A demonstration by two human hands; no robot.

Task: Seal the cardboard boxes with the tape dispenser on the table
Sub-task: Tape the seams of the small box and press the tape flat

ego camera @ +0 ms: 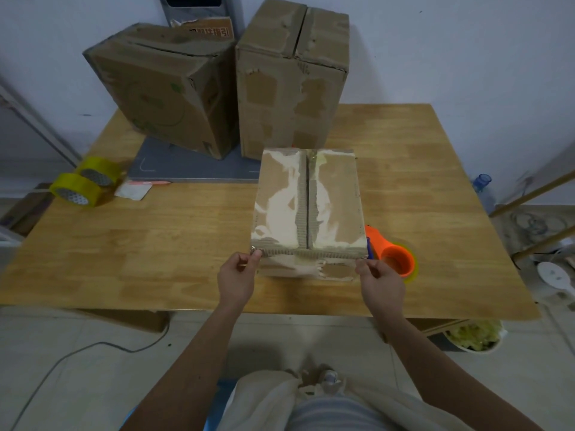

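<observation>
— Near the front edge of the wooden table, what stands between the hands?
— One small cardboard box, top flaps closed along a bare middle seam, torn paper patches across the top. Contents cannot be seen.

— And the fingers?
— Left hand: thumb and fingers curled, pinching the box's near left top corner. Right hand: fingers curled the same way, pinching the near right top corner.

— Where is the tape dispenser?
— Orange tape dispenser lies on the table just right of the small box, touching or nearly touching its side, beside the right hand.

— Other containers?
— Two larger boxes toward the back edge: a tilted box at back left resting on a grey board, and a tall box beside it, both with flaps closed and seams showing. Contents hidden.

— Anything else?
— Two yellow tape rolls at the left edge, a small white packet next to them.
</observation>
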